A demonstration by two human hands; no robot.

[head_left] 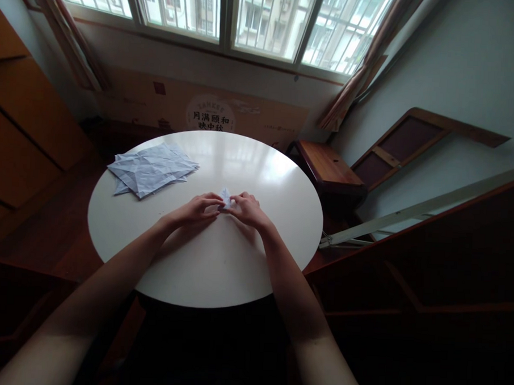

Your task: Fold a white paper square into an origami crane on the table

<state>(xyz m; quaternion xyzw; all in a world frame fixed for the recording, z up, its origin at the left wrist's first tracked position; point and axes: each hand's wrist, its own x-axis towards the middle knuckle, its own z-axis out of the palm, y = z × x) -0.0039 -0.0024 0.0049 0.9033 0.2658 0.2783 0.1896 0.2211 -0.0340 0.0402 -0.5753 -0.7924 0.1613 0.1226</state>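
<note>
A small piece of folded paper (225, 197), pale and pointed at its far end, is between my two hands over the middle of the white round table (211, 264). My left hand (200, 207) grips its left side with thumb and fingers. On the other side, my right hand (248, 208) pinches the right edge, fingers curled. Part of the paper is hidden behind my fingertips. A pile of creased paper sheets (151, 168) lies at the table's far left.
A wooden stool (328, 164) stands beyond the table's right edge. Further right, a framed wooden panel (401, 145) leans by the wall. A printed banner (260, 110) runs below the barred window (273, 23). Orange-brown cabinets (26, 114) stand at the left.
</note>
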